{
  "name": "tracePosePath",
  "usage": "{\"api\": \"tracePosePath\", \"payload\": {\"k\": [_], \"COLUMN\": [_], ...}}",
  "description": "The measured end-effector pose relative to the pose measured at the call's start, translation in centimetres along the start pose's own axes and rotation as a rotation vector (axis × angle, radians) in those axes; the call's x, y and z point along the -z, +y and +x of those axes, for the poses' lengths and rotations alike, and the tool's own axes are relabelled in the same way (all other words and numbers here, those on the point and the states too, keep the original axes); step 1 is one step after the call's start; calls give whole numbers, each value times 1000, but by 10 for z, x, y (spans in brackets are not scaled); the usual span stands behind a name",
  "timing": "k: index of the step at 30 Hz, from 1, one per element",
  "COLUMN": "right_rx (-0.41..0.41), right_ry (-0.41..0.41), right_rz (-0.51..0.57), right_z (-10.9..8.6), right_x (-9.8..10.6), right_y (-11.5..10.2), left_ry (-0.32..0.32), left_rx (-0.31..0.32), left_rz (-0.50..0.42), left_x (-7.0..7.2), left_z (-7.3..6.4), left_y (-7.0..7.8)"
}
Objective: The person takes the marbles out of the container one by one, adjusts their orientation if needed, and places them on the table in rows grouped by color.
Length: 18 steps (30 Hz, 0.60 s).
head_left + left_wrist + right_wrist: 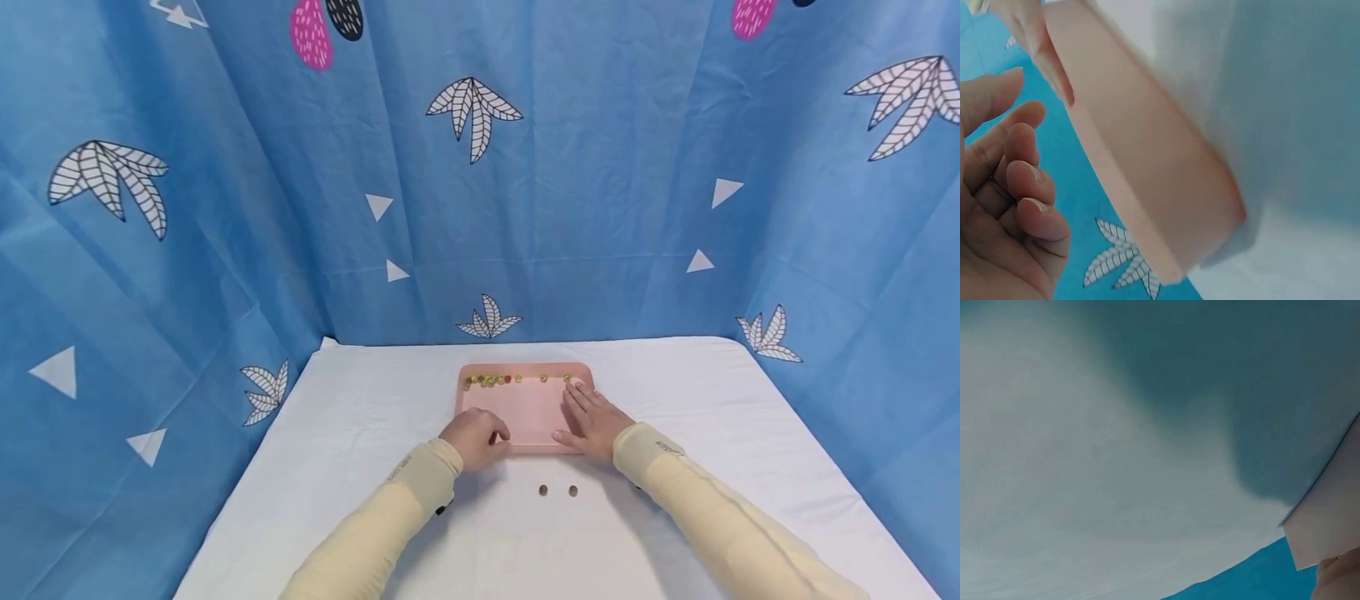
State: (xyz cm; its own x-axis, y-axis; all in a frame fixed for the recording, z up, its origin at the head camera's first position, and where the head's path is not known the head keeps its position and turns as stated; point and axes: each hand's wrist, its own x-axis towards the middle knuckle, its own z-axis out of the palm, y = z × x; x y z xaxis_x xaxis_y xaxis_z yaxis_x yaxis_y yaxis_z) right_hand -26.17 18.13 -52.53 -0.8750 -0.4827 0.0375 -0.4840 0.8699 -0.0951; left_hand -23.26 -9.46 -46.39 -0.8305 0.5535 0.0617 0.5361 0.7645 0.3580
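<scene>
A shallow pink tray (521, 412) lies on the white table; its outer wall (1141, 137) fills the middle of the left wrist view. Along its far side runs a row of tiny yellow-green pieces (487, 381) with one red piece (507, 379), too small to identify. My left hand (474, 438) is at the tray's near left corner, its fingers loosely bent and holding nothing. Over the right side of the tray reaches my right hand (596, 423), fingers extended, fingertips close to the rightmost piece (567, 378). Whether they touch it is hard to tell.
Two small brown round pieces (543, 490) sit on the white tablecloth (360, 417) in front of the tray, between the forearms. Blue patterned curtains (525, 208) enclose the table at the back and both sides.
</scene>
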Motion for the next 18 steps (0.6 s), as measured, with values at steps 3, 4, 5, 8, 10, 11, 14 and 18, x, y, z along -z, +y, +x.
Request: {"api": "tracePosePath", "payload": {"k": [3, 4, 5, 8, 10, 11, 14, 18], "right_rx": [-7, -9, -10, -11, -8, -8, -12, -16], "right_ry": [-13, -18, -19, -14, -12, -13, -21, -22], "right_rz": [0, 0, 3, 13, 11, 7, -9, -12], "right_z": [-1, -1, -1, 0, 0, 0, 1, 0], "right_x": [-1, -1, -2, -4, -5, -6, -7, -7], "right_y": [1, 1, 2, 4, 5, 5, 6, 6], "left_ry": [-13, -19, -25, -35, -52, -60, -74, -55], "left_rx": [19, 27, 34, 64, 93, 102, 121, 108], "left_rz": [9, 14, 17, 20, 11, 8, 16, 50], "left_x": [9, 12, 14, 20, 24, 25, 26, 26], "left_z": [8, 12, 15, 26, 34, 38, 49, 64], "left_y": [-8, -10, -12, -18, -20, -21, -24, -27]}}
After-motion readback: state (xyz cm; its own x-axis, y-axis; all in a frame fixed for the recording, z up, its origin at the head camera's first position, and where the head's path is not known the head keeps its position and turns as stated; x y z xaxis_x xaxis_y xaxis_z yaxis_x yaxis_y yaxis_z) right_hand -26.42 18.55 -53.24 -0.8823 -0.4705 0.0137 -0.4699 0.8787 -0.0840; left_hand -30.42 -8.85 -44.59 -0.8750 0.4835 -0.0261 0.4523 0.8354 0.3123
